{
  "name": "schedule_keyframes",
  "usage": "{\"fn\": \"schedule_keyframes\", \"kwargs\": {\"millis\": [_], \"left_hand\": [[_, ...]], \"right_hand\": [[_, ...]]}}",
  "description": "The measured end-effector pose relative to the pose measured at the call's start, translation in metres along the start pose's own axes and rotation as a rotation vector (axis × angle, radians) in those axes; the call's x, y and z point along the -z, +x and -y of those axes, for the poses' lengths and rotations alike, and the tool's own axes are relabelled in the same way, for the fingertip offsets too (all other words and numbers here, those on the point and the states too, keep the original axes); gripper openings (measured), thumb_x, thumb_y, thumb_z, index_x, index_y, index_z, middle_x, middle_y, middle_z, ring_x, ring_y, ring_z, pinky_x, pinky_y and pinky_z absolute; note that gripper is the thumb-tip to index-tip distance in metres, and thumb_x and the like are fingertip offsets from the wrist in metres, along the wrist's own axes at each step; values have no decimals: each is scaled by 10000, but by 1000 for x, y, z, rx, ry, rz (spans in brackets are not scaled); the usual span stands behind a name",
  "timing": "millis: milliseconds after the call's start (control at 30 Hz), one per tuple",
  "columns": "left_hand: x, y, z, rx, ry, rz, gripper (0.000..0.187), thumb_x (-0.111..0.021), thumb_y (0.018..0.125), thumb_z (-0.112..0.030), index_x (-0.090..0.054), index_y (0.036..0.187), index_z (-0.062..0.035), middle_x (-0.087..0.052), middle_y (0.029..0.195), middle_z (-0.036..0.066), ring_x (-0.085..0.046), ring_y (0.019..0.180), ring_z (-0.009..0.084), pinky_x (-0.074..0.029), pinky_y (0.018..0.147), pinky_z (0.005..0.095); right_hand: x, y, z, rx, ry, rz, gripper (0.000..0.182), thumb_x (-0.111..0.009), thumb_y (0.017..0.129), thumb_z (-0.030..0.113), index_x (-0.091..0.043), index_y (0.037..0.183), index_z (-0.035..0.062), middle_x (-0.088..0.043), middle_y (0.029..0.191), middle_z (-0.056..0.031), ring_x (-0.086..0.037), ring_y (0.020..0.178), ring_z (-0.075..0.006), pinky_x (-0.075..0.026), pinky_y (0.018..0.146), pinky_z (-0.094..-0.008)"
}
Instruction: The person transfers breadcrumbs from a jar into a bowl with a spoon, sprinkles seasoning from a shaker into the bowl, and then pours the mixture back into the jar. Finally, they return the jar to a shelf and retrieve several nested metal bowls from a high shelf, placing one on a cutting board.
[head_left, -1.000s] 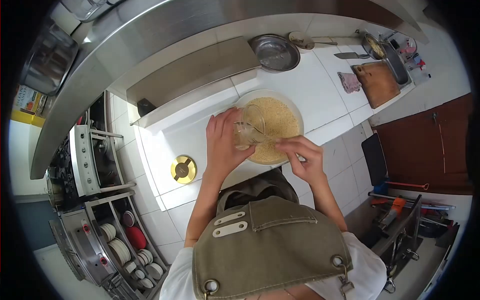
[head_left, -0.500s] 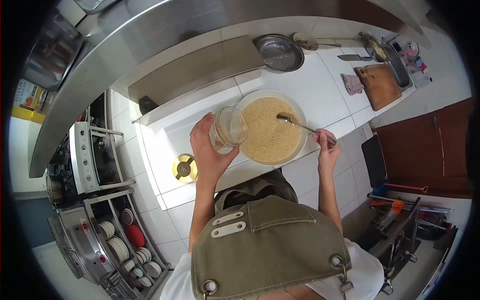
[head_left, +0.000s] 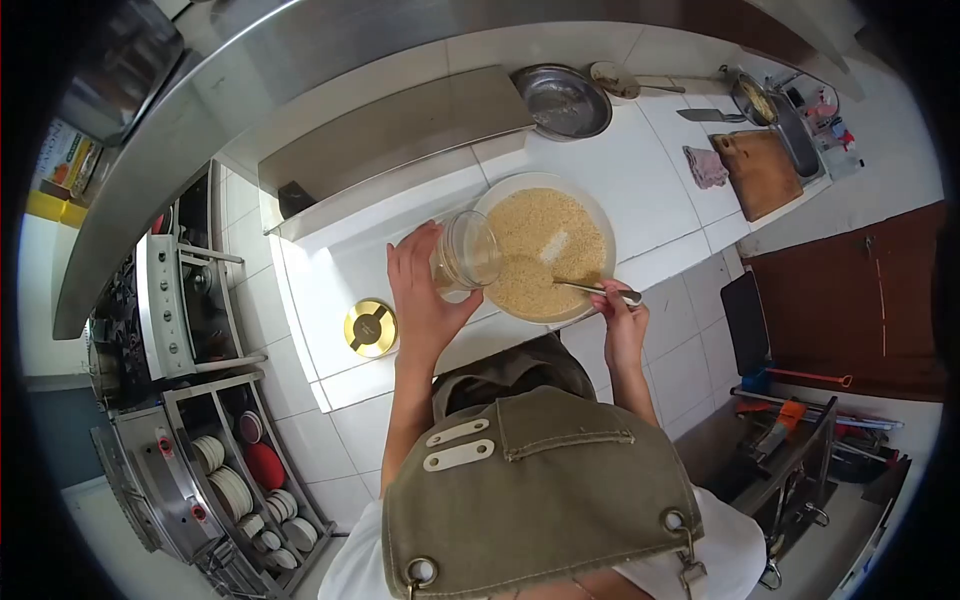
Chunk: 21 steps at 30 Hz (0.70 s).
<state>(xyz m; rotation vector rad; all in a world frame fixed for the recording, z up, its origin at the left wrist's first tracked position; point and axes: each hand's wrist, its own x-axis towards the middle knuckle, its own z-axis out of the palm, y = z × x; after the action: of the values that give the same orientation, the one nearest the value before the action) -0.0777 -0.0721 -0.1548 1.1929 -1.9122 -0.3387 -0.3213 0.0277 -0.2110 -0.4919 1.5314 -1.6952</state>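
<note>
My left hand (head_left: 418, 290) is wrapped round a clear glass jar (head_left: 468, 250), tilted with its mouth over the left rim of a wide white bowl (head_left: 606, 208). Pale tan crumbs or grains (head_left: 530, 235) fill the bowl, with a lighter scooped streak near the middle. In my right hand (head_left: 622, 318) is the handle of a metal spoon (head_left: 575, 286); its head is down in the grains at the bowl's lower right and mostly hidden. A gold lid (head_left: 370, 328) with a dark label lies on the tiled counter, left of my left forearm.
Behind the bowl stand a metal pan (head_left: 562, 100) and a small dish (head_left: 615, 80). To the right lie a knife (head_left: 712, 115), a folded cloth (head_left: 706, 167) and a wooden cutting board (head_left: 758, 172). A steel shelf (head_left: 330, 70) curves overhead. A stove (head_left: 165, 300) and plate rack (head_left: 225, 450) stand left.
My right hand has moved left and down, bringing the spoon from above the bowl's middle into the grains at the lower right. The jar has shifted slightly right.
</note>
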Motion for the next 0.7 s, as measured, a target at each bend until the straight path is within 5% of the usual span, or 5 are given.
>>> {"fn": "schedule_keyframes", "kwargs": {"millis": [700], "left_hand": [[-12,11,-24,-20,-9,128,828,-775,515,-161,-410,1256,-107,-450,1262,92,-392,1176,317,-164,1074,564]], "right_hand": [[-26,11,81,173,33,42,166,-538,895,94,-610,951,-45,-636,824,-86,-602,661,-132,-490,672,-257]]}}
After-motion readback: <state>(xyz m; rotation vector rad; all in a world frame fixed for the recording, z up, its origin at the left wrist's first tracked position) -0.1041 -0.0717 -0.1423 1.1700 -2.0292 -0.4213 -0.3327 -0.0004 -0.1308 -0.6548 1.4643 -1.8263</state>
